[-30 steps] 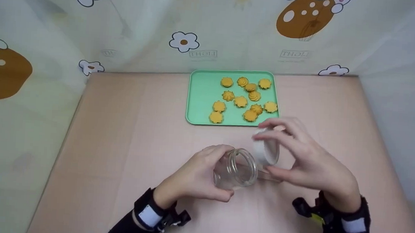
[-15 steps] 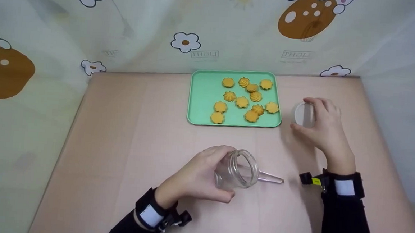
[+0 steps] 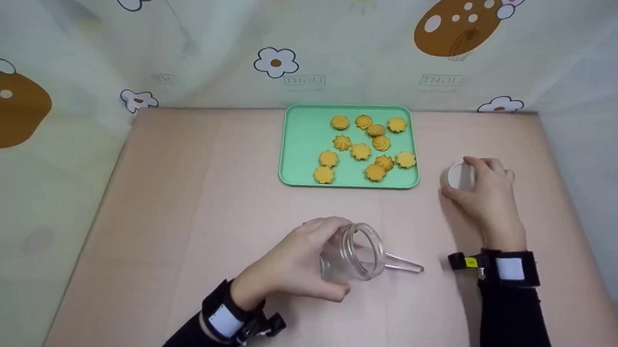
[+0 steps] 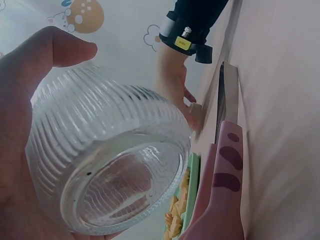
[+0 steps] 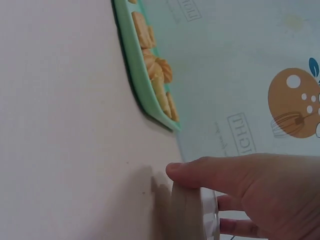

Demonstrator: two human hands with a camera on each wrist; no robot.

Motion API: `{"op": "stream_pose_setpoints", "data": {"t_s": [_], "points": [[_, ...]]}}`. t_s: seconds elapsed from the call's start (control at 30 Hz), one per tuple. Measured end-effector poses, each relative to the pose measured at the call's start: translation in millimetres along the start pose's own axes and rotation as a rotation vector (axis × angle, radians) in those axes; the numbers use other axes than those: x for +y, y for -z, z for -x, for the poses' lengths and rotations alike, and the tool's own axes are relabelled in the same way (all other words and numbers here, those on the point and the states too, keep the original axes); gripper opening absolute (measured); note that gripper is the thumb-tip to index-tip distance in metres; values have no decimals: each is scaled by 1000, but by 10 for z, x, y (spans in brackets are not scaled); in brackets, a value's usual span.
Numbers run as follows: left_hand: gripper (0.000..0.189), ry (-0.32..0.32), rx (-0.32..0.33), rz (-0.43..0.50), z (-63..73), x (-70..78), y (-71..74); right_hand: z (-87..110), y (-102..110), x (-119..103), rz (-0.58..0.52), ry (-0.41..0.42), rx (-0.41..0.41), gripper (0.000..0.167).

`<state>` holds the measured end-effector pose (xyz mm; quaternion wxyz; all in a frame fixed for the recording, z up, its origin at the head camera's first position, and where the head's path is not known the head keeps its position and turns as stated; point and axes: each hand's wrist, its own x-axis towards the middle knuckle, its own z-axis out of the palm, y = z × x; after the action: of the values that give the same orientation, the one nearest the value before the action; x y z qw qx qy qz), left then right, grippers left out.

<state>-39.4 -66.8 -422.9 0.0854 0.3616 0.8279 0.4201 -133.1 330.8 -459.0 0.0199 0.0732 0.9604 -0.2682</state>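
My left hand [image 3: 295, 264] grips a clear glass jar [image 3: 344, 253], its uncovered mouth tilted toward the right. In the left wrist view the jar's ribbed side and round base [image 4: 120, 190] fill much of the frame. At the right of the table, my right hand [image 3: 492, 201] holds a white lid [image 3: 460, 177] between thumb and fingers, close over the tabletop. The right wrist view shows the thumb on the lid's edge [image 5: 187, 210]. Beside the jar lie tongs [image 3: 404, 263], partly hidden behind it; their pink part [image 4: 227, 185] shows in the left wrist view.
A green tray [image 3: 300, 141] with several golden flower-shaped cookies [image 3: 361, 151] lies at the back of the pale pink table [image 3: 179, 198]. Behind it hangs a patterned curtain [image 3: 215, 39], which also runs along both sides.
My right hand has carried the lid away from the jar's mouth to the right of the tray, then lowered it toward the table. The left hand and jar have stayed nearly still.
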Motion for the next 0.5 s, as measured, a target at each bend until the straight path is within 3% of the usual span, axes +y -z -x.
{"op": "stream_pose_setpoints", "data": {"t_s": [0.5], "points": [[89,0,-1,11,-5,-1,-16,4,-88,45,20,-4,-11,89]]}}
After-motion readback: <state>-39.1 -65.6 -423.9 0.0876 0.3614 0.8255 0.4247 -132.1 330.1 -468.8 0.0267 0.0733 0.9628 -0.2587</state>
